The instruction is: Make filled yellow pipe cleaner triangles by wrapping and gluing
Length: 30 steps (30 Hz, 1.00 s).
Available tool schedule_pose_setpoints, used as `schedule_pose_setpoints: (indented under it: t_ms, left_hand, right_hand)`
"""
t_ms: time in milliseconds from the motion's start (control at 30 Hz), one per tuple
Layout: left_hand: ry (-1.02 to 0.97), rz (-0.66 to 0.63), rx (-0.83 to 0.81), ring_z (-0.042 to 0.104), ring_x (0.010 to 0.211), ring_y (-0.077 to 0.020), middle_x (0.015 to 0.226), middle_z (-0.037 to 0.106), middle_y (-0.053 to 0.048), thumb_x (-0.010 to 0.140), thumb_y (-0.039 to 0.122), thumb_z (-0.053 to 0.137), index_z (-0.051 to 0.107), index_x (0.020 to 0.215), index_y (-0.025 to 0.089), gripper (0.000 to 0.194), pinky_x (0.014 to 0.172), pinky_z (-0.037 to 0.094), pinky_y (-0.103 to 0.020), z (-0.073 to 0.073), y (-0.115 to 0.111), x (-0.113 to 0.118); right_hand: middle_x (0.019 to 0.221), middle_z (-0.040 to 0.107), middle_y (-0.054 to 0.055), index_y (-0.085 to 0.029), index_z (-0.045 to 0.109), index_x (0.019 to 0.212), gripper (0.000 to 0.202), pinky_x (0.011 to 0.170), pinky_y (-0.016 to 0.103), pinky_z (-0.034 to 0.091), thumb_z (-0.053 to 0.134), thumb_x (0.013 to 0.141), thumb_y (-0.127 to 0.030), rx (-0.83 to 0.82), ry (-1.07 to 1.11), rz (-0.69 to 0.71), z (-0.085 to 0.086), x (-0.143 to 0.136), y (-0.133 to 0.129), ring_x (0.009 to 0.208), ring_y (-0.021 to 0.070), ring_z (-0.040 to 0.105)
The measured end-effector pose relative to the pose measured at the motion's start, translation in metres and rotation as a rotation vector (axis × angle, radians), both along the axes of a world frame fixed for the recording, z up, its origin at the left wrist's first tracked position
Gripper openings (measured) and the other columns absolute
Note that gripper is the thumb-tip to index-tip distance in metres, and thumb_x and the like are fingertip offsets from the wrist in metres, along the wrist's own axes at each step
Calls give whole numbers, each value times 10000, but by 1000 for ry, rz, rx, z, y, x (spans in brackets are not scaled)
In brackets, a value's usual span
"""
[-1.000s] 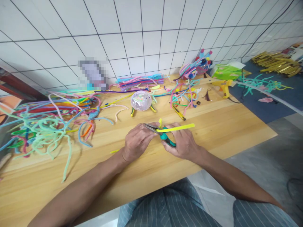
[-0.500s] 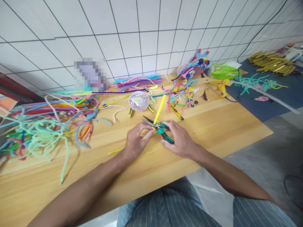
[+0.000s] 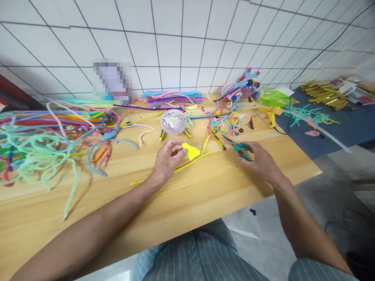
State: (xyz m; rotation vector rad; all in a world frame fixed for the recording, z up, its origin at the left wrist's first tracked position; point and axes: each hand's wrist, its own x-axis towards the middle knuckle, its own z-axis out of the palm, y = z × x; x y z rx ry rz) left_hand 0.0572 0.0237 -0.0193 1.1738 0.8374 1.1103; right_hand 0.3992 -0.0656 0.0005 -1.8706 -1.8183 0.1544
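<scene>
Visibly, grained wood runs across the surface (image 3: 211,195) to its near edge. From left: tangled, fuzzy mint-green pipe cleaners (image 3: 47,156); left hand (image 3: 170,158), thumb and fingers pinched on a flat yellow triangular piece (image 3: 191,151); right hand (image 3: 262,162), curled around teal-handled, metal-nosed pliers (image 3: 243,150), toward the surface's right end.

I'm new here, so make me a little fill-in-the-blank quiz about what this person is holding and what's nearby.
The left hand holds a piece coloured ____.
The right hand grips the pliers by their ____.
In the picture, the glue gun is to the ____ of the ball.

Missing words: yellow; handles; right.
</scene>
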Motion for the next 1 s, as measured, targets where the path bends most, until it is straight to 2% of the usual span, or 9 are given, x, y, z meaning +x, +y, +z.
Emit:
schedule_pose_setpoints:
  t_ms: [133, 300, 400, 467, 633, 733, 833, 933, 1000]
  left_hand:
    - [-38, -14, -43, 690, 704, -114, 798, 771, 4, 696, 390, 909, 645, 1003, 172, 460, 727, 536, -243, 2, 1, 0]
    - [-34, -28, -25, 675, 688, -111, 796, 757, 3, 720, 482, 910, 663, 976, 174, 470, 696, 542, -239, 5, -2, 0]
    - [-33, -38, -5, 679, 678, -110, 795, 743, 11, 753, 514, 892, 650, 966, 182, 463, 684, 568, -236, 7, -6, -1]
    - [-38, -45, -3, 681, 670, -109, 799, 739, 12, 766, 524, 887, 645, 953, 186, 456, 677, 587, -238, 9, -8, -2]
    - [-62, -73, 42, 708, 723, -124, 845, 751, -6, 780, 497, 904, 651, 930, 183, 431, 716, 615, -257, 11, -9, -1]
    - [-35, -79, 142, 687, 705, -119, 819, 739, -9, 804, 489, 891, 648, 910, 184, 404, 709, 593, -253, 14, -2, -3]
    - [90, -92, 292, 720, 791, -143, 882, 756, -32, 861, 421, 840, 656, 950, 188, 310, 755, 587, -265, 19, 10, -17]
    - [364, -63, 510, 752, 1012, -191, 1181, 776, -91, 912, 301, 755, 694, 1170, 197, 285, 880, 602, -318, 23, 18, -45]
    - [565, -8, 693, 740, 1088, -212, 1260, 764, -103, 949, 249, 685, 707, 1239, 209, 294, 942, 605, -359, 21, 18, -66]
  right_hand:
    - [1221, 717, 237, -168, 676, 1221, 569, 1057, 633, 515, 661, 792, -541, -43, -121, -272, -16, 49, -2, 1197, 431, 663]
    - [1187, 701, 278, -174, 675, 1158, 545, 1070, 680, 466, 657, 846, -620, -20, -225, -306, -29, 67, 2, 1198, 467, 630]
    - [1256, 698, 265, -207, 687, 1164, 477, 1123, 683, 436, 697, 866, -579, 109, -166, -234, -20, 41, 8, 1263, 465, 618]
    - [1274, 717, 228, -214, 698, 1202, 459, 1131, 654, 464, 706, 885, -545, 143, -27, -90, -9, 6, 13, 1269, 431, 646]
    - [1300, 760, 104, -248, 683, 1312, 506, 1037, 502, 580, 767, 884, -506, -63, 474, 280, 7, -96, 35, 1190, 296, 729]
    - [1090, 803, 68, -212, 736, 1146, 365, 904, 408, 611, 746, 895, -477, -96, 637, 374, 3, -132, 53, 981, 235, 759]
    - [968, 786, 42, -216, 763, 1073, 233, 809, 357, 594, 680, 947, -394, 3, 549, 389, 0, -144, 67, 844, 196, 724]
    - [1035, 777, 60, -247, 793, 1101, 217, 846, 361, 583, 610, 986, -269, 184, 272, 488, -4, -147, 76, 919, 201, 713]
    - [1034, 766, 71, -269, 805, 1111, 268, 864, 366, 574, 562, 1012, -212, 261, 72, 581, -10, -150, 78, 955, 206, 703]
